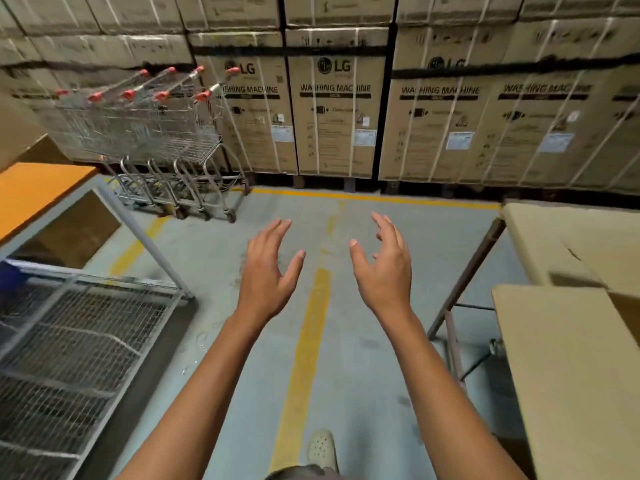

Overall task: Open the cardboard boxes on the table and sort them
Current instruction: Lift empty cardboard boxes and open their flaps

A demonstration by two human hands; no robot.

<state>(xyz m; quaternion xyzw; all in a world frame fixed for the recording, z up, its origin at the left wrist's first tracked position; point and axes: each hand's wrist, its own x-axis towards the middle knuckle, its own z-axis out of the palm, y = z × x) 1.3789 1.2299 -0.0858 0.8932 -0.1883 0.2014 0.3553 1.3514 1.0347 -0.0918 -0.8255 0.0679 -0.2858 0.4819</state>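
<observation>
A wall of stacked washing-machine cartons (334, 102) fills the back. At the right edge, plain tan cardboard boxes (568, 358) lie on a dark-legged table (467, 275), broad unprinted faces up, with a shadowed gap between the nearer and farther panels. Nested shopping trolleys (156, 133) stand far left. Over the yellow floor line (304, 358), the left hand (266, 275) and right hand (384, 271) hover empty, fingers loosely spread, well apart from the boxes.

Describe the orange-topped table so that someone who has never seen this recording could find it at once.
Along the back runs a wall of washing machine cartons, with nested shopping trolleys at its left end. Left of the trolleys, at the picture's edge, stands the table. Its orange top on a grey metal frame sets it apart from the wire-mesh cage nearer the camera.
</observation>
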